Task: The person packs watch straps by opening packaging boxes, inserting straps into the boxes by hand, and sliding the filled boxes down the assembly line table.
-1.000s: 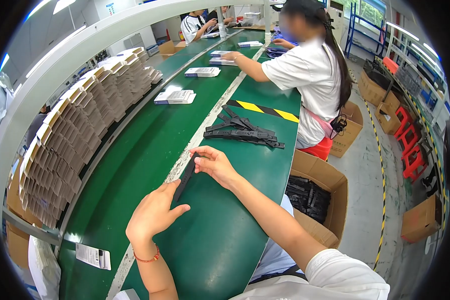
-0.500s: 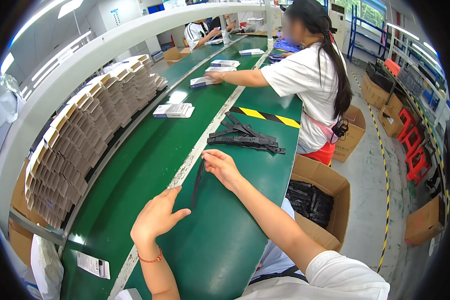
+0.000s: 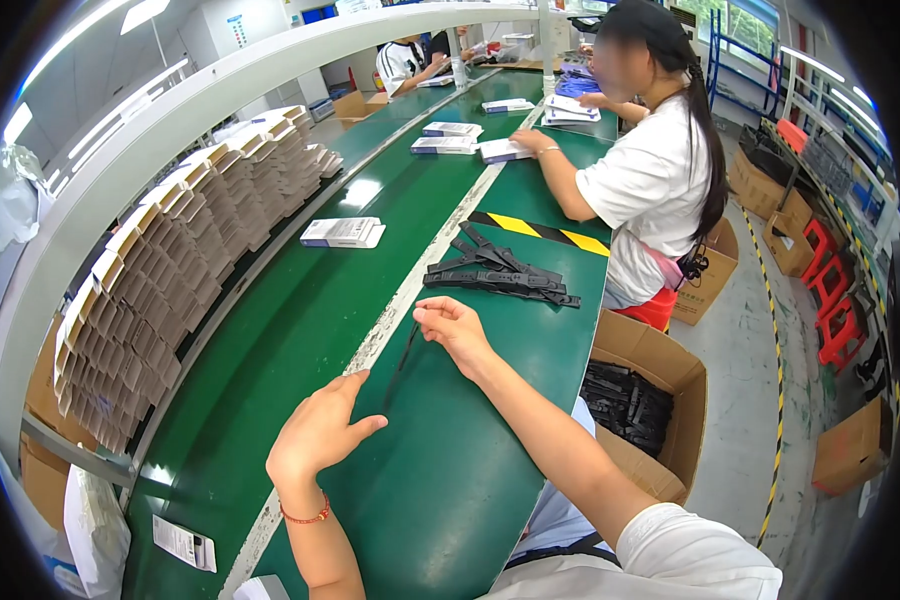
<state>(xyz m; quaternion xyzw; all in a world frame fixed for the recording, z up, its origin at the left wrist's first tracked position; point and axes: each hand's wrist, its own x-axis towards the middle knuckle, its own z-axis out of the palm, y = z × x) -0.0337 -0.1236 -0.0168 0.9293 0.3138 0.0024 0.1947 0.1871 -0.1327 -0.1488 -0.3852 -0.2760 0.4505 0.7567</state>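
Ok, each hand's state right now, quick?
Left hand: open, holding nothing.
Right hand: closed, holding a black strip near its upper end.

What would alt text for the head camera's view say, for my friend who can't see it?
A person's right hand pinches a thin black strap over a green worktable, with the open left hand nearby. Beyond them lies a pile of black straps before yellow-and-black tape; a co-worker's hand touches a white box.

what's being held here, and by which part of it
A black strap, by its upper end, in the right hand. The left hand holds nothing.
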